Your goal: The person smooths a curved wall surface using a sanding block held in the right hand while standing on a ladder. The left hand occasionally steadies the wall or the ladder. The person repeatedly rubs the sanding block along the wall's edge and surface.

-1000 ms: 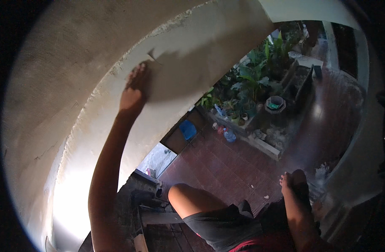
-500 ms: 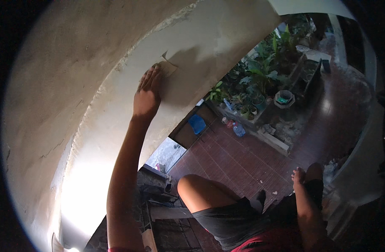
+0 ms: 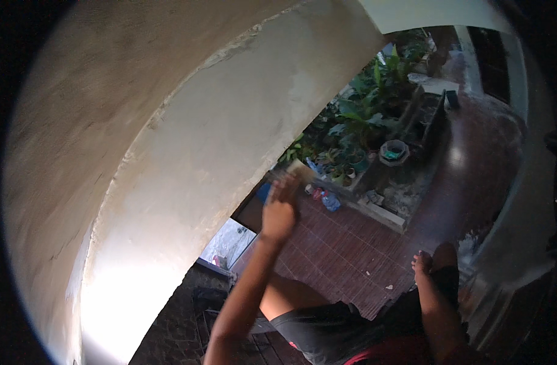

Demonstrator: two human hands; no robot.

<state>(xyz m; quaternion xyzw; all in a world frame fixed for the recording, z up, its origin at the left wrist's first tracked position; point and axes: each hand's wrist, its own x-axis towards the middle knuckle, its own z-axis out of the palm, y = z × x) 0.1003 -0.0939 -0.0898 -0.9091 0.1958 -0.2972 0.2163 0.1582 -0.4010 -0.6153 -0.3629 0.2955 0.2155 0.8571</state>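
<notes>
In the head view, green plants, an eight-sided pot and a blue bottle lie past your left hand, which partly covers a blue chair. The pale wall slants across the left, brightly lit at its lower end, above a reddish tiled floor. Your left fingers, blurred and close together, hold a small sheet jutting past their tips. Your right hand is by your knee; you cannot tell its grip.
</notes>
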